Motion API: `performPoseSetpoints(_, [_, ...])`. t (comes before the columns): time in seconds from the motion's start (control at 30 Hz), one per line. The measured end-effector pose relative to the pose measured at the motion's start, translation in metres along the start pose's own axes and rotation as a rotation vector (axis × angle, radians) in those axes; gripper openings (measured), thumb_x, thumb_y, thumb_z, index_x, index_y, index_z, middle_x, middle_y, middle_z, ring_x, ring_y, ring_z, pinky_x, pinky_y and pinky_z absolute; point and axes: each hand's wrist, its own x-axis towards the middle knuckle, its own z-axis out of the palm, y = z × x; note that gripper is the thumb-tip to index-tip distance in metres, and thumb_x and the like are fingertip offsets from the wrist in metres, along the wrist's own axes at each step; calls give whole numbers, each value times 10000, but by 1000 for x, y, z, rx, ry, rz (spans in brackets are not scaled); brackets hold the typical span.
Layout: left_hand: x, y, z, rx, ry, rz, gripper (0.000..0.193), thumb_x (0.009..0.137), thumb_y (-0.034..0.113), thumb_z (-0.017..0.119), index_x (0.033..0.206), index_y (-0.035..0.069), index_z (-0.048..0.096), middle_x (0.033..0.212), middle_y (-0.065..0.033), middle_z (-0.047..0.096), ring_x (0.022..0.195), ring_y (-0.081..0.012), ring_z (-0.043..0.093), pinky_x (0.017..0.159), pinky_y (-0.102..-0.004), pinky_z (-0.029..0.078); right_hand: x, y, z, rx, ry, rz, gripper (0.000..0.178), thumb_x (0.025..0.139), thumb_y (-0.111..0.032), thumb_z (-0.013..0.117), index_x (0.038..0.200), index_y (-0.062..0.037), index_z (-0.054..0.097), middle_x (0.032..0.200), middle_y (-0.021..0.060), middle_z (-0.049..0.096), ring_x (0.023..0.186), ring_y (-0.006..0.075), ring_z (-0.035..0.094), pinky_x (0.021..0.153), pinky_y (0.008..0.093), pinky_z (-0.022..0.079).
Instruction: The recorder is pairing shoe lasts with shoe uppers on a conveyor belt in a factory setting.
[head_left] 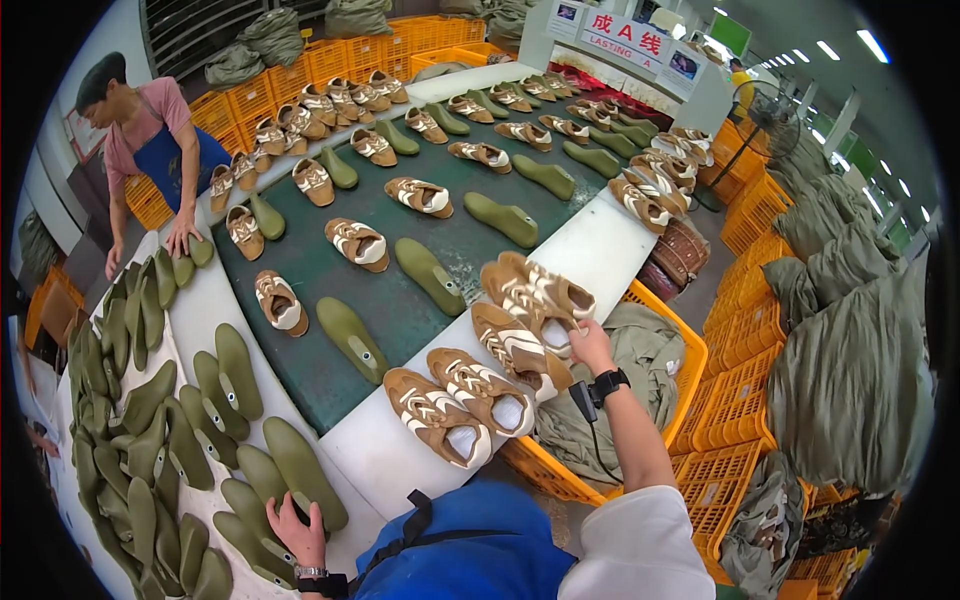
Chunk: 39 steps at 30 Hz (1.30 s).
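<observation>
Several brown-and-white sneakers [435, 418] stand crowded on the white ledge [375, 445] along the near edge of the green belt [300, 240]. The right hand [591, 346] is curled against the heels of this group, touching them; its fingertips are partly hidden, so I cannot tell whether it grips one. Left of the belt's near corner, the left hand [297, 530] rests with bent, slightly spread fingers against green shoe lasts [300, 465]; whether it is clasping one, I cannot tell. More lasts lie heaped farther left of the belt. On the belt itself, sneakers and lasts sit in alternating rows. Past its left end, a co-worker in a blue apron [175, 160] leans over, one hand on lasts. Right of the belt's ledge stands a yellow crate [698, 350] holding grey-green cloth [640, 365]; a sign [620, 43] hangs at the belt's far end.
</observation>
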Motion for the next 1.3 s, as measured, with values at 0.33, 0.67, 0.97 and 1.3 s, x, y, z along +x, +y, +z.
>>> performPoseSetpoints(0.33, [55,56,-61,-337,-36,153,597,714,71,670,1252,-28,434,1225,-197,484,1160,-346,445,993,-389,345,-122,-137,-34,521,-18,-330,368,792,-174,596,1122,-60,479,574,36,523,487,124,562,462,265,452])
performPoseSetpoints(0.67, [139,96,-86,-1559,-287,-112,463,885,150,565,1292,37,374,1153,-80,548,1011,-154,562,866,-286,470,-250,-201,-12,195,-421,-1034,450,780,-247,652,1189,-120,515,675,80,507,514,195,509,513,312,456])
performPoseSetpoints(0.97, [140,75,-75,-1450,-184,-221,335,892,173,575,1158,-10,488,941,-69,613,805,-111,597,724,-253,501,-262,-213,-8,-33,-376,-1501,445,660,-283,767,1018,-117,563,929,58,467,703,196,539,558,299,479])
performPoseSetpoints(1.3, [134,56,-83,-843,-330,91,331,924,299,499,974,6,642,712,-25,585,659,-96,549,614,-221,437,-208,-186,40,1238,-1190,-178,233,848,-228,602,969,-82,466,942,28,568,818,101,574,724,240,474])
